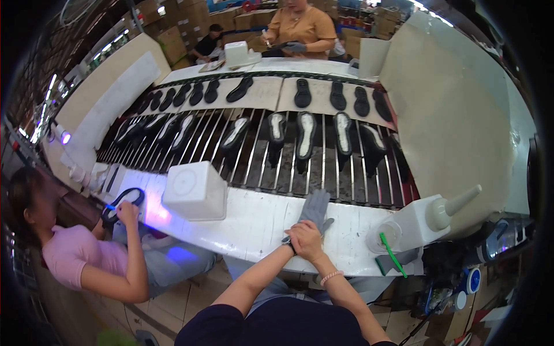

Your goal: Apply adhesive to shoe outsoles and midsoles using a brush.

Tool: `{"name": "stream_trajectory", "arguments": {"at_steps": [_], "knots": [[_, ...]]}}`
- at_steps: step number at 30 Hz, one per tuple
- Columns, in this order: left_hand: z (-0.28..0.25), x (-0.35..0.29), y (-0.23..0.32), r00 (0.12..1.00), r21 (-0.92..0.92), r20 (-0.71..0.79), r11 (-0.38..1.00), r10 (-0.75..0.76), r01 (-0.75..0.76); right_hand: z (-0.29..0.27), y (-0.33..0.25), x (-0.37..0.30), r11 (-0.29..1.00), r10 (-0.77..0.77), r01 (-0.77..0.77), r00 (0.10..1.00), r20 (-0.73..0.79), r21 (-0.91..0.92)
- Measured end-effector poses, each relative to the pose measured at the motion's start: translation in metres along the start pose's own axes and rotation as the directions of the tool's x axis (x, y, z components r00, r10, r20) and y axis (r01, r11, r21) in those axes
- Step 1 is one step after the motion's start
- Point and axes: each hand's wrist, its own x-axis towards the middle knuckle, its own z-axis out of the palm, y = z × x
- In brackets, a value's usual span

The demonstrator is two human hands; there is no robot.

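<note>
A grey glove point(317, 203) covers my left hand point(313, 214), which lies over the white table edge with its fingers stretched out. My bare right hand point(305, 240) is closed around the glove's cuff at the left wrist. A dark band point(290, 244) circles that wrist, and a beaded bracelet point(332, 278) is on my right one. To the right of my hands are a small clear cup point(381, 239), a green-handled brush point(392, 255) and a white bottle point(418, 220) with a long spout.
Beyond the white table point(254, 222), metal bars carry several upturned black shoes point(304, 137); black soles point(303, 93) line a ledge behind. A white square container point(195, 191) stands left of me. One co-worker point(92, 254) at left brushes a sole; another point(303, 32) works opposite. Tall panels point(450, 115) flank the line.
</note>
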Motion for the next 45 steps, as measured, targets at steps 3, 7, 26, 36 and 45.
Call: {"name": "stream_trajectory", "arguments": {"at_steps": [3, 7, 26, 36, 45], "knots": [[0.022, -0.010, -0.012, 0.986, 0.126, 0.036, 0.978, 0.163, -0.167, -0.002, -0.003, 0.008, 1.000, 0.014, -0.014, 1.000, 0.002, 0.001], [0.005, -0.003, -0.016, 0.985, 0.037, 0.168, 0.998, 0.045, -0.051, 0.001, -0.001, 0.007, 1.000, 0.028, -0.028, 1.000, -0.013, 0.002], [0.005, -0.004, -0.007, 0.987, 0.019, 0.149, 0.998, 0.056, -0.060, -0.003, -0.004, 0.005, 0.998, 0.037, -0.038, 0.999, 0.020, 0.045], [0.024, -0.011, -0.015, 0.994, 0.004, 0.079, 0.997, 0.079, -0.080, -0.002, -0.007, 0.010, 0.998, 0.057, -0.058, 0.998, 0.025, 0.030], [0.020, -0.007, -0.015, 0.994, 0.012, 0.047, 0.995, 0.097, -0.097, 0.000, -0.004, 0.006, 0.998, 0.044, -0.045, 0.999, 0.028, 0.035]]}}
